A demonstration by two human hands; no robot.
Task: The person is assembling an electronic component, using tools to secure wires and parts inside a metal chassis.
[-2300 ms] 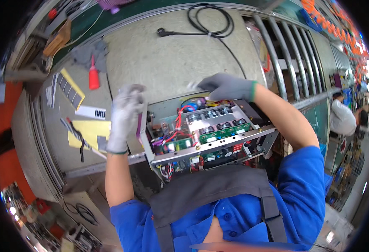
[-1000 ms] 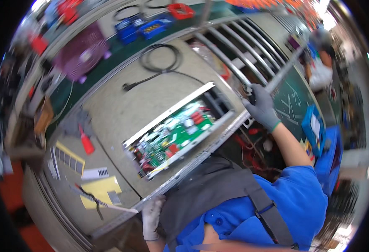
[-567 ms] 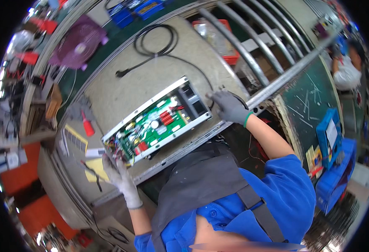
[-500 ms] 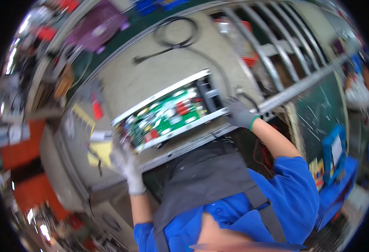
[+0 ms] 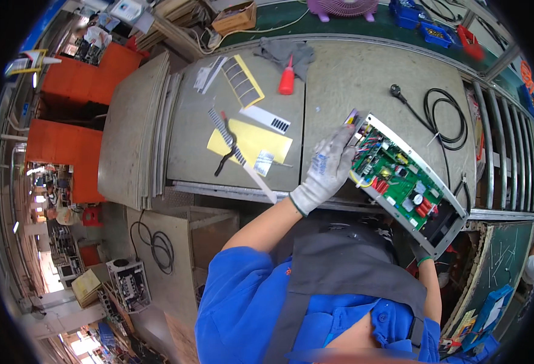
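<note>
Swung round to the right since half a second ago, the open electronics chassis (image 5: pixel 409 185) now sits tilted at the counter's (image 5: pixel 364 79) near right edge, its far corner hanging out over the gap, where earlier it lay more centrally and squarer to the person. Left hand (image 5: pixel 327 173), gloved in grey, has come up from below the counter edge and is wrapped over the chassis's upper-left corner, fingers curled on the metal rim by the loose wires. Right hand (image 5: pixel 421 253) is down under the lower right side; only the glove cuff shows, so I can't tell how far it's closed, though it looks to be bearing the box from beneath.

That chassis looks stiff and fairly heavy, sheet metal with sharp edges, and the green circuit board (image 5: pixel 394 176) inside is fragile; best gripped by the metal frame, never the components.

Around it: a coiled black cable (image 5: pixel 446 118) lies just beyond, close enough to snag. Further left sit a yellow sheet (image 5: pixel 251 141), a red bottle (image 5: pixel 287 79) and a grey rag (image 5: pixel 288 51), well apart.
</note>
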